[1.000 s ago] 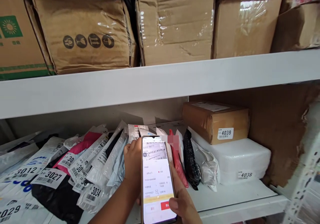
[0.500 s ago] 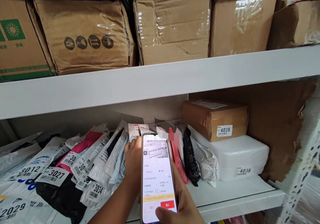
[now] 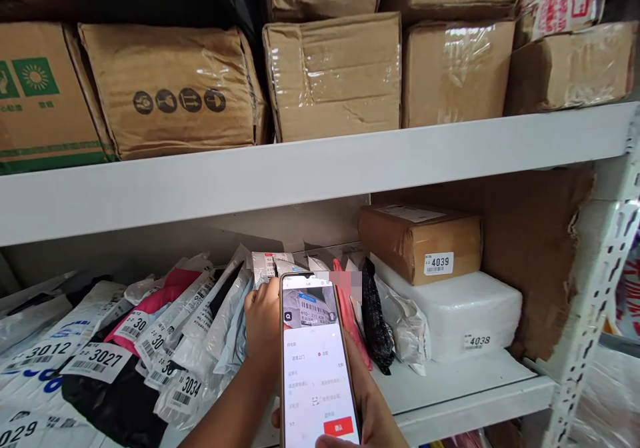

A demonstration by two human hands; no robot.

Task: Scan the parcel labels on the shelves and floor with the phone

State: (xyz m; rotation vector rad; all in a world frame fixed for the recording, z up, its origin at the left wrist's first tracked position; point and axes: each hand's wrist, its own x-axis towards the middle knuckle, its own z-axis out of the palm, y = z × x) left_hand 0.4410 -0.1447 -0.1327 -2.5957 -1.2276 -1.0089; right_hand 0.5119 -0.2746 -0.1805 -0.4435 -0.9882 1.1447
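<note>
My right hand (image 3: 367, 395) holds a smartphone (image 3: 317, 368) upright, its thumb low on the screen beside a red button. The screen shows a form under a live camera picture of a barcode label on a plastic bag. Behind the phone, my left hand (image 3: 263, 311) reaches among the parcels with its fingers curled over a mailing bag; the phone hides most of the grip. A white labelled bag (image 3: 270, 261) stands just beyond it. Right of the phone lean a pink bag (image 3: 353, 328), a black bag (image 3: 377, 321) and a white bag (image 3: 407, 321).
Numbered mailing bags, such as the black one marked 3027 (image 3: 110, 395), lean at left. A brown box marked 4039 (image 3: 445, 248) sits on a white foam-wrapped parcel marked 4038 (image 3: 470, 321). Cardboard boxes (image 3: 335, 81) fill the upper shelf, above a white beam (image 3: 320, 168).
The phone's camera picture shows a different label, and form fields filled earlier now look blank. The view has shifted slightly up and right. Both hands keep about the same place.
</note>
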